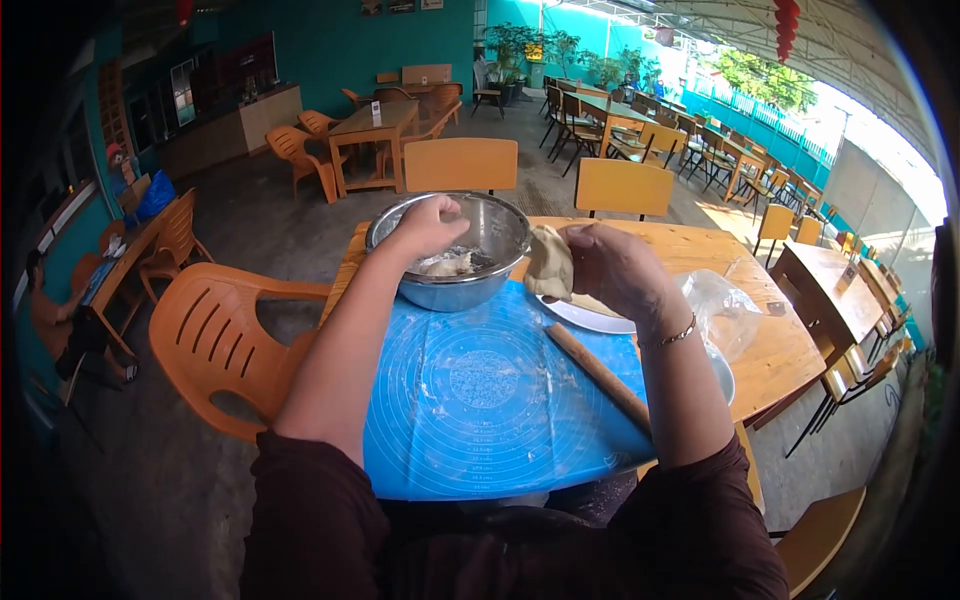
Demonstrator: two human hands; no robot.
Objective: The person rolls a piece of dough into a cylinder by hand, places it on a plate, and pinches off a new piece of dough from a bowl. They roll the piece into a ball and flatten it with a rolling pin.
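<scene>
My left hand (430, 226) is over the near left side of a metal mixing bowl (455, 293), its fingers curled together. Whatever it may pinch is too small to make out. Inside the bowl lie a pale lump of dough (447, 264) and loose white flour. To the right of the bowl, my right hand (622, 272) grips a soft, drooping piece of dough (550, 262). Beneath that hand is a white plate (600, 322), partly hidden by it. A wooden rolling pin (598, 378) rests at a slant on the flour-dusted blue baking mat (470, 430).
A clear plastic bag (722, 312) lies right of my right wrist, with a pale bowl (722, 375) partly behind my forearm. The wooden table (765, 290) carries everything. An orange chair (225, 345) stands close on the left. At the far left, a person (62, 315) sits.
</scene>
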